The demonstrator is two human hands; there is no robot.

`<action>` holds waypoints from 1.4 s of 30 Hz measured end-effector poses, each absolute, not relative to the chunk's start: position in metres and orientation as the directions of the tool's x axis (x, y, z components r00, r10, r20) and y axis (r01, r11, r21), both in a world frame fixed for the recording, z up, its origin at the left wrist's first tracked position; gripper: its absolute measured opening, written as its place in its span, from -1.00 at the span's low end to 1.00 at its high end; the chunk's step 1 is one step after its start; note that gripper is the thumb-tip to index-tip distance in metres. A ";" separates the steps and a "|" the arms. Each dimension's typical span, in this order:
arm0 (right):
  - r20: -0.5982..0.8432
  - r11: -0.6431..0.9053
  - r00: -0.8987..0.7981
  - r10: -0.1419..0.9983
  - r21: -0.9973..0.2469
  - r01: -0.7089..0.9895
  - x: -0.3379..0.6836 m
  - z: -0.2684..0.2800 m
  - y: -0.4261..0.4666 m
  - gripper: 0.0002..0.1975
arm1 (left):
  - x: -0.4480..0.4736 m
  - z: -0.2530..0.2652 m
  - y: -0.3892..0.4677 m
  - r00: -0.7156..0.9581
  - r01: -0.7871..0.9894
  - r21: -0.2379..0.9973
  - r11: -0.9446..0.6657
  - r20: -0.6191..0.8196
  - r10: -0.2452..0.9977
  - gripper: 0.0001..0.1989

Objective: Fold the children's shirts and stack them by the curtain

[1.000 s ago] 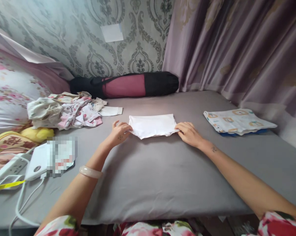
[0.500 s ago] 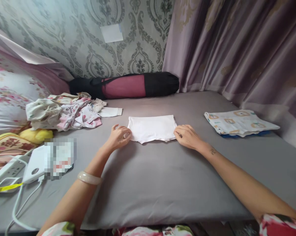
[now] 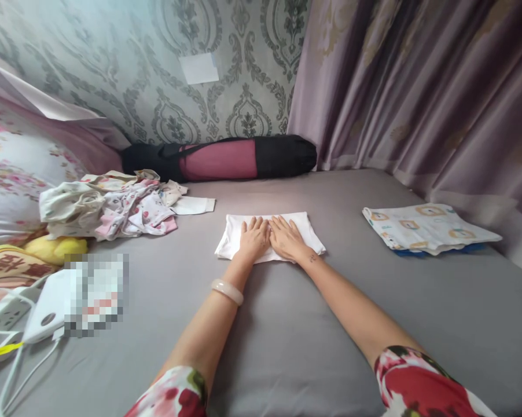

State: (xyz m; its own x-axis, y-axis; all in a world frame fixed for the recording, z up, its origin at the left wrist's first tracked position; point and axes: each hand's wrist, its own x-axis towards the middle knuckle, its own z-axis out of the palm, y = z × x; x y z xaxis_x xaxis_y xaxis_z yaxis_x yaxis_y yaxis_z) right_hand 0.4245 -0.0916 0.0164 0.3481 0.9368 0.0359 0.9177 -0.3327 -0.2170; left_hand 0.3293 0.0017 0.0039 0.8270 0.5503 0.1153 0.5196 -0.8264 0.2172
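Observation:
A white folded garment (image 3: pixel 308 234) lies flat on the grey sheet in front of me; its exact kind is hard to make out. My left hand (image 3: pixel 254 238) rests palm down on its middle, fingers stretched out and pointing away from me. Right beside it, my right hand (image 3: pixel 286 237) also lies flat on the cloth, with the index fingers of both hands close together. Part of the garment's middle is hidden under the hands. Its far edge and both side edges show around them.
A heap of patterned baby clothes (image 3: pixel 131 208) lies to the left. Folded printed cloths (image 3: pixel 430 226) are stacked at right. A black and pink rolled bag (image 3: pixel 220 159) lies along the wall. White power strip (image 3: pixel 9 310), cables and a white device (image 3: pixel 52 307) occupy the near left.
Both hands have let go of the garment's left and right edges and moved inward onto its middle, now lying flat. The garment's near edge now spreads wider.

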 end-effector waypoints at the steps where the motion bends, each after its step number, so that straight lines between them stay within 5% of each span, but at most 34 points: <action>1: 0.037 -0.332 0.347 0.937 -0.218 0.918 0.425 0.016 -0.092 -0.44 | 0.329 0.003 0.002 0.828 0.520 0.216 -0.827 0.112 0.550 -0.52; 27: 0.016 -0.608 0.620 0.785 -0.179 0.774 0.452 0.008 -0.103 -0.38 | 0.306 0.001 0.030 0.616 0.758 0.167 -0.631 0.134 0.776 -0.38; 42: 0.010 -0.659 0.669 0.744 -0.156 0.736 0.476 0.005 -0.116 -0.38 | 0.277 0.009 0.056 0.649 0.738 0.250 -0.627 -0.009 0.761 -0.45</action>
State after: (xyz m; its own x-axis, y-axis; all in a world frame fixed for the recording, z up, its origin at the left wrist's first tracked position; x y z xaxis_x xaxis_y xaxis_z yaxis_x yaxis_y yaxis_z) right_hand 0.4756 -0.1160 0.0054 0.6686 0.7436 0.0101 0.7356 -0.6592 -0.1561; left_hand 0.2773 0.0561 0.0086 0.6488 0.7609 -0.0085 0.7382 -0.6266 0.2500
